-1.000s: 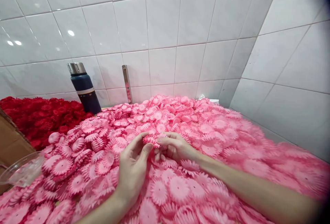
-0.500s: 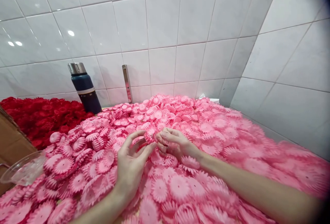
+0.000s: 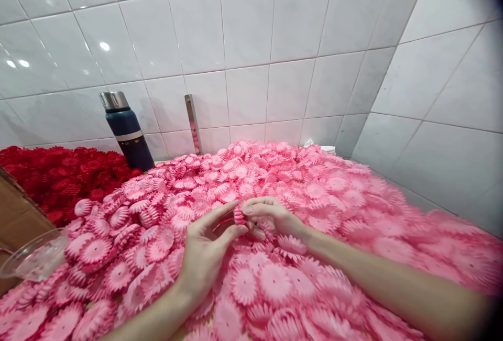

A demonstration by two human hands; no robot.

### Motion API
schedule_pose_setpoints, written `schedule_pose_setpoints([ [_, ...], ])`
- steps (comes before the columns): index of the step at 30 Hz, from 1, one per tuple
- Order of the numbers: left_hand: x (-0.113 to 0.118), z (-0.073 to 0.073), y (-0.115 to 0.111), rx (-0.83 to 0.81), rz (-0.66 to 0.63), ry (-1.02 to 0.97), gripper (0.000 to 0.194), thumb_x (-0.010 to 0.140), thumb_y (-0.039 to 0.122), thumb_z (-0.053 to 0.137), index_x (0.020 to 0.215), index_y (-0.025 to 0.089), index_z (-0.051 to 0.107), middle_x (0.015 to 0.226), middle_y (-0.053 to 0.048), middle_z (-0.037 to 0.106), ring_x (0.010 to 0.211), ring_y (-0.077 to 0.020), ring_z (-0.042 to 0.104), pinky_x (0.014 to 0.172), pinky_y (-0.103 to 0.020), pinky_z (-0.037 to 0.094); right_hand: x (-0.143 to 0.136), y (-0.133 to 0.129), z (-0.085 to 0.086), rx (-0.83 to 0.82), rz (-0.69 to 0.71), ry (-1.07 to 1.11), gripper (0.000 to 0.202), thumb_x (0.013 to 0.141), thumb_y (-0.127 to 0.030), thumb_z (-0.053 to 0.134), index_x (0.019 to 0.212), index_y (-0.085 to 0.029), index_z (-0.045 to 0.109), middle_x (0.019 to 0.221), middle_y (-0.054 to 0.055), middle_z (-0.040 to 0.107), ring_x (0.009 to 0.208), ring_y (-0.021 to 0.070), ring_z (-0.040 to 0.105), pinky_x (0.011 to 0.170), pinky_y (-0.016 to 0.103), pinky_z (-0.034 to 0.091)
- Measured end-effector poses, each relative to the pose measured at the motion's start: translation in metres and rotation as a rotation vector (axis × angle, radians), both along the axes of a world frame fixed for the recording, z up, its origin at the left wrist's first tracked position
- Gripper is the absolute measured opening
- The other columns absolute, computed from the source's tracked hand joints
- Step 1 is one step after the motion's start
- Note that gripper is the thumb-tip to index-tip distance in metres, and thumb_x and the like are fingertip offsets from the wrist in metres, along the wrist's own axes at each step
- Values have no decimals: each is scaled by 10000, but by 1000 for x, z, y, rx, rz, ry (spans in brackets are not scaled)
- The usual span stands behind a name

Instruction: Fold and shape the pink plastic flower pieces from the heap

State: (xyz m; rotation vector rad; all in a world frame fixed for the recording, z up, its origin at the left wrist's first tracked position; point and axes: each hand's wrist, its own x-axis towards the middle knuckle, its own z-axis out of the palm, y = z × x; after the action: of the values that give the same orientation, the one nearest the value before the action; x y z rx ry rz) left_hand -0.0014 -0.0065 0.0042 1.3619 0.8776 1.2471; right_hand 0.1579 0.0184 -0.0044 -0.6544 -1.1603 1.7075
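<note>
Pink flower [image 3: 239, 216] sits pinched between both hands just above the pink heap [image 3: 314, 199]. The left hand [image 3: 204, 249] grasps it with thumb and forefinger, other fingers loose; the right hand [image 3: 271, 218] closes its fingertips on the same piece. The worktop also carries red flowers [image 3: 58, 173], a flask [image 3: 128, 131] and a clear bowl [image 3: 33, 257], against white tiled walls [image 3: 251, 42].

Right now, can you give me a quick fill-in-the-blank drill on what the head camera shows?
1. Both hands pinch one small ____ flower piece between their fingers.
2. The pile left of the flask is ____.
3. The flask's cap is ____ coloured.
4. The clear bowl sits at the ____ edge of the view.

Missing words: pink; red; silver; left
</note>
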Motion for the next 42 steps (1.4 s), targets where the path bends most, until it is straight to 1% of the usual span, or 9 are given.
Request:
schedule_pose_setpoints([
  [5,0,2,-1,-21,-13,-6,336,687,171,731,1019,211,700,1033,-41,723,958,-192,671,848,-272,550,0,0,-2,-8,16,20,149,709,-249,649,660,-110,670,510,4,589,369,72,478,361,195,334],
  [7,0,2,-1,-21,-16,-11,337,685,162,731,1017,207,701,1028,-44,724,951,-197,673,841,-280,555,0,0,-2,6,17,18,150,699,-254,657,660,-109,673,507,3,588,373,73,478,361,194,332],
  [10,0,1,-1,-14,-21,-16,330,688,149,727,1007,228,706,1013,-26,730,942,-182,676,824,-253,559,0,-1,0,10,18,13,159,683,-264,664,641,-110,669,501,1,586,374,76,483,359,195,327],
  [14,0,2,-2,-4,-16,-6,320,687,146,730,989,252,712,1012,-4,730,948,-160,672,822,-215,552,0,-1,1,1,16,13,167,697,-265,647,636,-110,660,507,4,580,380,81,486,363,200,327],
  [22,0,3,-3,-9,-8,-14,324,678,137,734,985,237,715,999,-18,734,925,-171,680,808,-231,561,1,-2,2,-17,9,-1,170,688,-260,641,632,-100,645,510,8,580,375,82,495,364,195,312],
  [26,1,2,-3,-21,-19,-24,323,679,141,734,986,238,713,994,-12,735,923,-161,679,809,-219,556,1,-2,1,-28,7,10,151,681,-245,654,647,-99,654,504,6,585,367,80,497,359,190,308],
  [34,0,3,-2,-26,-35,-41,312,681,138,735,974,242,714,989,3,735,913,-138,677,808,-188,545,1,0,-3,7,28,37,160,696,-245,653,639,-96,664,511,12,593,373,80,496,350,187,332],
  [42,1,3,-2,-20,-29,-37,312,680,128,733,968,247,718,973,3,739,908,-142,677,805,-195,547,1,-1,0,-12,34,31,162,698,-247,650,637,-98,661,518,14,596,382,80,503,362,186,342],
])
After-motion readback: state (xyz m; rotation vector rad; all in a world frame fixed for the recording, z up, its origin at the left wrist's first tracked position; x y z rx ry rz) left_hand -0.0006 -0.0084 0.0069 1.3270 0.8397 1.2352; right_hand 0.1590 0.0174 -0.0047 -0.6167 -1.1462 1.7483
